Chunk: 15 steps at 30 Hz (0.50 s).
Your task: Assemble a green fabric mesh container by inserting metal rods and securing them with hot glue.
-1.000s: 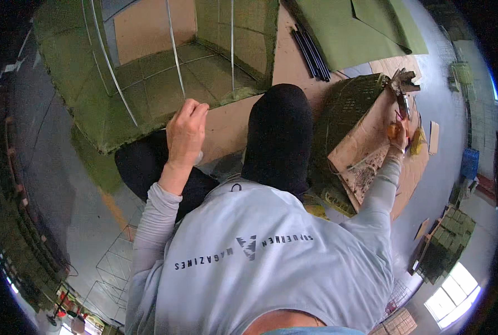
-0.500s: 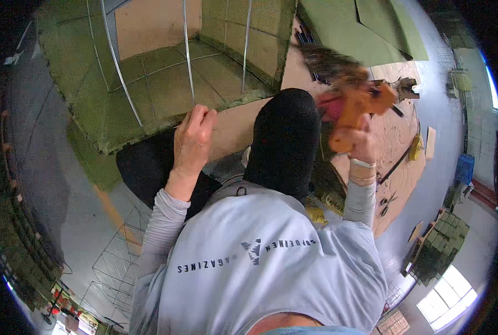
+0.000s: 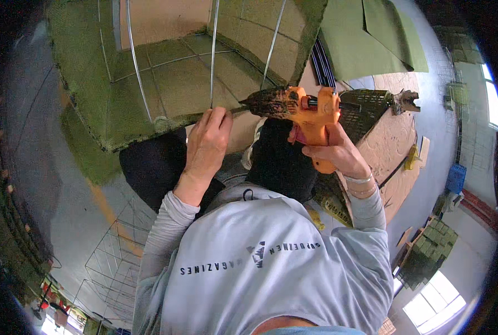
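In front of my knees leans a wire cage (image 3: 212, 61) lined with green fabric (image 3: 84, 103), its near edge dark and rough. My left hand (image 3: 207, 151) pinches that fabric edge beside an upright wire; its fingertips are partly hidden. My right hand (image 3: 341, 153) grips an orange glue gun (image 3: 313, 120) by its handle. A dark, crusted layer covers the gun's front end, and the tip points left, close to the edge just right of my left fingers. Whether the tip touches the fabric, I cannot tell.
Green fabric sheets (image 3: 344, 42) lie at the far right, near dark sticks (image 3: 321, 64). A dark slotted crate (image 3: 366, 109) stands beside a brown board (image 3: 394, 151). Bare wire frames (image 3: 112, 259) sit on the floor at left. A blue crate (image 3: 455, 177) is farther right.
My right hand has brought the glue gun leftward to the fabric edge. The lined cage and my left hand have shifted a little to the right in the view.
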### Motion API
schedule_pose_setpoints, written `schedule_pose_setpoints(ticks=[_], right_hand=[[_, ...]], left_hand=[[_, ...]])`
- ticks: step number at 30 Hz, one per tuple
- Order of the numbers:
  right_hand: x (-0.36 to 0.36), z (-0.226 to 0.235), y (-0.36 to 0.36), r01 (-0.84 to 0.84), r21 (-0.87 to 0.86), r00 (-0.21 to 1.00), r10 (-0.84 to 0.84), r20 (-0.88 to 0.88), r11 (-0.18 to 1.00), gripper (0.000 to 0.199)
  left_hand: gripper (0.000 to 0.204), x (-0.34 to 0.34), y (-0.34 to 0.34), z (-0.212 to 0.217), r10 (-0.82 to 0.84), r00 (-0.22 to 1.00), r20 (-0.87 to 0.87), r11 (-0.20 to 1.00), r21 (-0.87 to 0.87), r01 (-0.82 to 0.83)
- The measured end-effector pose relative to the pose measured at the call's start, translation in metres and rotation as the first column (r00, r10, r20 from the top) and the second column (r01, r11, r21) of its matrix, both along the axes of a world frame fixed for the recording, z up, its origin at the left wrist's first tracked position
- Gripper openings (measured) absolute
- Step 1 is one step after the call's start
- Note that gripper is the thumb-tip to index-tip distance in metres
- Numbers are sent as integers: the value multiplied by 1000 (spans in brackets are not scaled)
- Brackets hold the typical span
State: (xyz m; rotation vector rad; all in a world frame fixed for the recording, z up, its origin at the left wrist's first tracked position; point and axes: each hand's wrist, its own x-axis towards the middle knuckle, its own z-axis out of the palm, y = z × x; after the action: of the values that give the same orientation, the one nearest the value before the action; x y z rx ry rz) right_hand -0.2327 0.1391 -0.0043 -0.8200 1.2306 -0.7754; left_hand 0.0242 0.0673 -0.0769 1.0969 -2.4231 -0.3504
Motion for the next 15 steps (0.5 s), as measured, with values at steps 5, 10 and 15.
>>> schedule_pose_setpoints(ticks=[5, 10, 15], right_hand=[[5, 6, -1, -19, 31, 1000, 19, -17, 999, 44], [5, 9, -1, -33, 8, 999, 33, -27, 999, 42], [5, 8, -11, -81, 14, 997, 81, 9, 997, 39]], left_hand=[[23, 1, 0, 3, -2, 1000, -3, 1000, 31, 2], [23, 1, 1, -2, 10, 1000, -3, 1000, 25, -10], [17, 1, 1, -4, 30, 999, -12, 999, 26, -30]])
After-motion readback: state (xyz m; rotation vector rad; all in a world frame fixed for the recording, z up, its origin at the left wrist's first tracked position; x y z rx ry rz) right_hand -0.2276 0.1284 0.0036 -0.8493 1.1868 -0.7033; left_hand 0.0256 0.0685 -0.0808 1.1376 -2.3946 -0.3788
